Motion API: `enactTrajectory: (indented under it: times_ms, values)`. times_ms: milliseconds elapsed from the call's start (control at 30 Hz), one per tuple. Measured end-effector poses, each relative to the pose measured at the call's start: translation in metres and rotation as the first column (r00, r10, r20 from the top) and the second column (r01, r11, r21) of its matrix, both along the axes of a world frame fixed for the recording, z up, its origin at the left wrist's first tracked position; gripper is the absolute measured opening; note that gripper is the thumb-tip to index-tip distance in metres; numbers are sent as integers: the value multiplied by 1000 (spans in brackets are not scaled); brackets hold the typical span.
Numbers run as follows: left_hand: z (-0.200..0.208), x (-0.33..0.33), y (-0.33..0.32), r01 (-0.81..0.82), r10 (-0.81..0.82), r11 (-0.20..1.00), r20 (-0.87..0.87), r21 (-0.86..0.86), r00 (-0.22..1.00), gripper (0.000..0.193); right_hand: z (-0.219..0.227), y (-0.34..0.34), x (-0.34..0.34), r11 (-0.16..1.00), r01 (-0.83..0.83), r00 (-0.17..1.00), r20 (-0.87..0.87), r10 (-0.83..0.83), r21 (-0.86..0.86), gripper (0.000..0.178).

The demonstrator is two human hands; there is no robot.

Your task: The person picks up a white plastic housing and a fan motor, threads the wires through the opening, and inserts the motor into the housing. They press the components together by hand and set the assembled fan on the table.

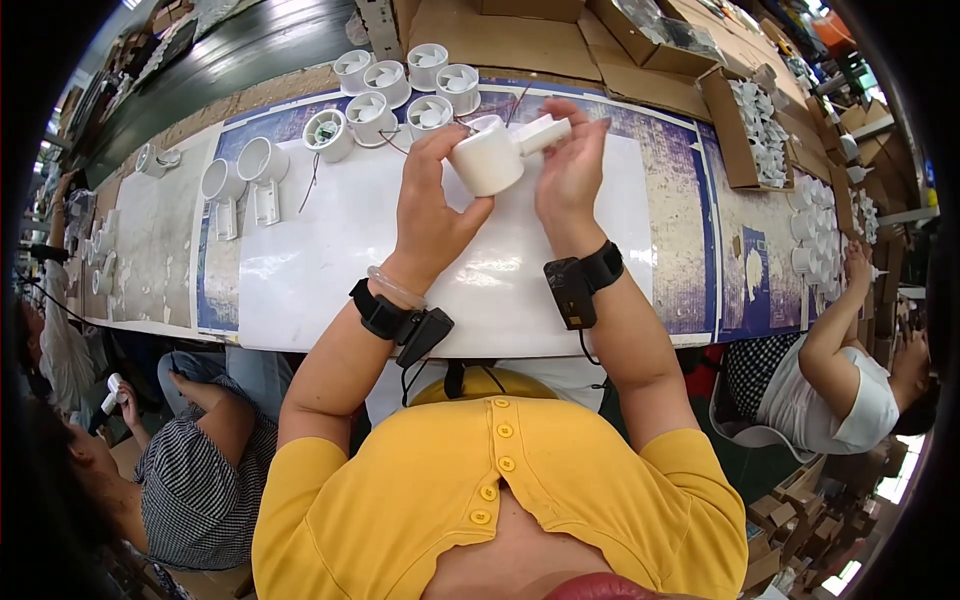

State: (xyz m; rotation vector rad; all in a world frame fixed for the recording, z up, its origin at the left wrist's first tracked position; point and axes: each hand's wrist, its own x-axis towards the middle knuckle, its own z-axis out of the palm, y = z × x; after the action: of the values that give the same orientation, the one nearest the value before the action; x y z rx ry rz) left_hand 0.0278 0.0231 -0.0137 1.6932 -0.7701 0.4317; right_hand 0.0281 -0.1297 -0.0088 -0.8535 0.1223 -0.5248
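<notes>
Above the table, my left hand (435,205) is closed around a white plastic fan housing (488,165), a round cup shape with a stubby handle pointing right. My right hand (571,180) is beside that handle with its fingers apart, the palm toward it; whether it touches the handle I cannot tell. Just beyond my left hand stand several white round fan units (369,118) with blades inside and thin wires. One white cup (327,134) shows a green circuit board. Two hollow white housings with handles (262,160) rest to the left.
A white sheet (330,270) covers the worktop before me. At the right, a cardboard box (740,130) holds small white parts, with stacked white cups (815,235) nearby. Co-workers sit at left (205,480) and right (830,390). Flattened cardboard (500,45) lies at the back.
</notes>
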Motion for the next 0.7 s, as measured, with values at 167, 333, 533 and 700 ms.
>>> enactTrajectory:
  times_ms: [167, 333, 533, 700]
  values:
    - [6, -6, 2, -166, 137, 969, 164, 182, 977, 67, 13, 7, -15, 448, 417, 909, 353, -222, -791, 61]
    - [12, -13, -3, -123, 106, 987, 158, 103, 982, 70, 9, 9, -18, 402, 317, 945, 322, -58, -859, 64]
    - [14, -14, -5, -49, 35, 993, 129, 104, 991, 73, 5, 0, -17, 861, -101, 990, 36, 137, -499, 64]
    - [12, -13, -3, -84, 66, 988, 139, 127, 988, 78, 2, 1, -12, 922, -303, 953, -101, 286, -242, 64]
